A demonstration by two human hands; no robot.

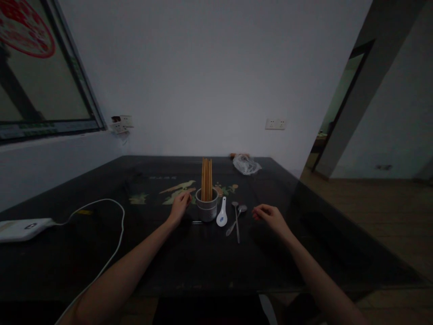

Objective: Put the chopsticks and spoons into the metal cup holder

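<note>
A metal cup (207, 210) stands in the middle of the dark table (189, 262) with a bundle of wooden chopsticks (206, 179) upright in it. My left hand (179, 205) rests just left of the cup, fingers stretched toward its side and holding nothing. A white ceramic spoon (222, 215) leans against the cup's right side. Two metal spoons (236, 218) lie crossed on the table right of it. My right hand (268, 214) hovers right of the metal spoons, fingers loosely curled and apart, with nothing in it.
A white device (23, 228) with a white cable (113, 228) lies at the table's left. A crumpled clear plastic bag (246, 164) sits at the far edge by the wall. The table's right edge borders a wooden floor (379, 212) and a doorway.
</note>
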